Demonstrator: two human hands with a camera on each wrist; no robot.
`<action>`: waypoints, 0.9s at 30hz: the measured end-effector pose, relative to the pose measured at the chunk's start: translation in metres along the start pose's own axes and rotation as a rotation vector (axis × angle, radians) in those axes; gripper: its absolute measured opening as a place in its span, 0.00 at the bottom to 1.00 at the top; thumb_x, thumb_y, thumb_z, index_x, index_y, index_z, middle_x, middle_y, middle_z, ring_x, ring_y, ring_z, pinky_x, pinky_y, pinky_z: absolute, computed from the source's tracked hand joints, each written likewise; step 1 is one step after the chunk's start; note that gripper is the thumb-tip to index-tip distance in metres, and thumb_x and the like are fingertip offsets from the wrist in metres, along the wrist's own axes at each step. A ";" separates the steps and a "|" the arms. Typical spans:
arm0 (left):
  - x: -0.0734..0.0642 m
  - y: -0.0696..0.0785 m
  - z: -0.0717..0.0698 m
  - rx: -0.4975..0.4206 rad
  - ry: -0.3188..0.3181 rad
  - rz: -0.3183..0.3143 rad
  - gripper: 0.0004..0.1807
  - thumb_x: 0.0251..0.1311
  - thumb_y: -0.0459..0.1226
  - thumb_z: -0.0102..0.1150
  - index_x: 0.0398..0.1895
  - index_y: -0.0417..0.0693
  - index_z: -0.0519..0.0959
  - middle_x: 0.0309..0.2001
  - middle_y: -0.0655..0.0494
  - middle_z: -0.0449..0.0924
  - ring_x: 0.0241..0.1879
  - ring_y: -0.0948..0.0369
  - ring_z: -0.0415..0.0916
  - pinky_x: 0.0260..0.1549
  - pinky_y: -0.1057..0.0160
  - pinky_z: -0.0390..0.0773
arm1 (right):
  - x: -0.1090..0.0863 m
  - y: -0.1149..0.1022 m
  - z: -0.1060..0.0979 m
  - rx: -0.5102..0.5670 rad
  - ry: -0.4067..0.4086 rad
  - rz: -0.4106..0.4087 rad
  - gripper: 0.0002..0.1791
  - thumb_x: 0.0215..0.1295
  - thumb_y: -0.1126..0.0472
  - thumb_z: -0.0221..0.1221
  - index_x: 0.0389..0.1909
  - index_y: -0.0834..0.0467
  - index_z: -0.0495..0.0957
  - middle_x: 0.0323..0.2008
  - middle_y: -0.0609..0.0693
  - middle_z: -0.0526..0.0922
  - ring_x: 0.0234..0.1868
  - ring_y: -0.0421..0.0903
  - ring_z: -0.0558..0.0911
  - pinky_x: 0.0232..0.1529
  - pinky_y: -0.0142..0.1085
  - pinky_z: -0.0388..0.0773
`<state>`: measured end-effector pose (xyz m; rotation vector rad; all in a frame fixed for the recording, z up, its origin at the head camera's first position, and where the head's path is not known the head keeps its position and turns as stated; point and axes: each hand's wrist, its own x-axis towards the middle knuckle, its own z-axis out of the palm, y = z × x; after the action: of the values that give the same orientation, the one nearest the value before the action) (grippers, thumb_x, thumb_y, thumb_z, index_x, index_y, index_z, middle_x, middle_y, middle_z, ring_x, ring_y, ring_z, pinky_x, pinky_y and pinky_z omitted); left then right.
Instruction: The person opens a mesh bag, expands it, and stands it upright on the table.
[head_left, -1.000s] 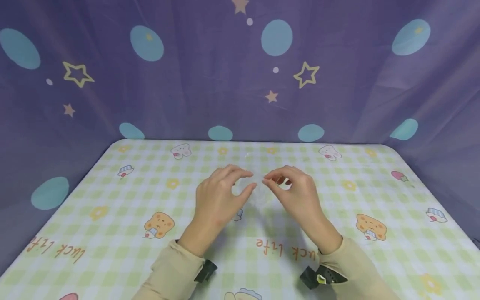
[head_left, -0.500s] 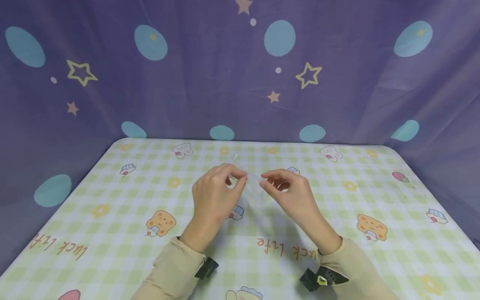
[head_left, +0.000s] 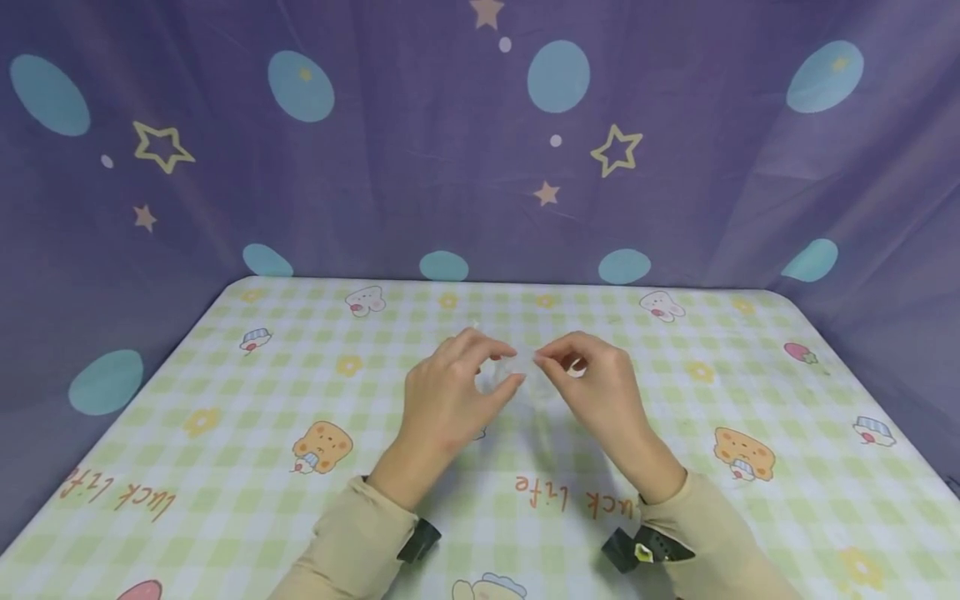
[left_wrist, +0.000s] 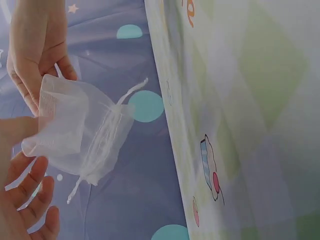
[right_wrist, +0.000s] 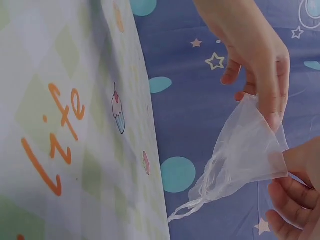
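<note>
A sheer white drawstring pouch (head_left: 516,365) hangs in the air above the table, its gathered, corded end (left_wrist: 107,145) pointing down. My right hand (head_left: 600,392) pinches one edge of the pouch between thumb and forefinger, seen closer in the right wrist view, where the hand (right_wrist: 300,195) is at lower right. My left hand (head_left: 446,396) is at the opposite edge, thumb and forefinger apart with the thin fabric between them. In the left wrist view the left thumb lies against the pouch (left_wrist: 70,125), partly seen through the fabric. No contents show through the pouch.
A checked tablecloth (head_left: 225,467) with printed cartoon figures and lettering covers the table. Behind and beside it hangs a purple curtain (head_left: 420,150) with stars and blue dots. Dark straps with small cameras (head_left: 648,548) sit on both wrists.
A second ago the left thumb and forefinger were apart; half a second ago they came together at the pouch's edge. Now they are apart again, slightly farther right. The right hand barely moved.
</note>
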<state>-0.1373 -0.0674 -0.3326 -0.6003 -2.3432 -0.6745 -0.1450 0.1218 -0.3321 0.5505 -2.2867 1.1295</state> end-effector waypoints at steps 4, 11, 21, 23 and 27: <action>0.000 0.001 -0.001 0.041 -0.003 -0.037 0.03 0.57 0.44 0.69 0.34 0.59 0.88 0.33 0.67 0.83 0.27 0.67 0.75 0.21 0.65 0.72 | -0.001 0.000 0.001 -0.027 -0.010 -0.043 0.06 0.55 0.71 0.71 0.31 0.59 0.86 0.28 0.48 0.85 0.28 0.43 0.81 0.34 0.42 0.80; 0.003 -0.005 -0.004 0.076 0.034 -0.137 0.03 0.55 0.44 0.72 0.28 0.58 0.88 0.34 0.67 0.84 0.29 0.65 0.76 0.20 0.63 0.73 | -0.001 0.000 0.003 -0.073 -0.086 -0.014 0.06 0.59 0.67 0.69 0.37 0.60 0.87 0.30 0.48 0.86 0.29 0.43 0.80 0.35 0.42 0.79; 0.002 -0.007 -0.004 0.069 0.084 -0.175 0.07 0.52 0.45 0.75 0.25 0.58 0.85 0.27 0.63 0.84 0.24 0.64 0.76 0.20 0.60 0.72 | -0.001 0.001 0.002 -0.143 -0.150 0.049 0.03 0.60 0.65 0.68 0.35 0.58 0.88 0.32 0.49 0.87 0.32 0.44 0.82 0.37 0.41 0.79; 0.002 -0.007 -0.003 0.074 0.064 -0.183 0.06 0.52 0.45 0.74 0.27 0.59 0.84 0.27 0.65 0.84 0.24 0.64 0.75 0.20 0.61 0.72 | -0.002 0.002 0.001 -0.135 -0.119 0.034 0.03 0.59 0.66 0.69 0.34 0.58 0.88 0.31 0.48 0.87 0.31 0.44 0.82 0.36 0.42 0.79; 0.001 -0.005 -0.002 0.090 -0.015 -0.180 0.06 0.55 0.45 0.72 0.35 0.60 0.86 0.27 0.70 0.83 0.24 0.66 0.75 0.21 0.63 0.71 | -0.002 0.002 0.001 -0.121 -0.078 0.013 0.03 0.58 0.67 0.70 0.32 0.57 0.86 0.28 0.47 0.85 0.29 0.43 0.81 0.35 0.42 0.79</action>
<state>-0.1403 -0.0727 -0.3316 -0.3592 -2.4473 -0.6416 -0.1449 0.1220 -0.3354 0.5420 -2.4104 0.9832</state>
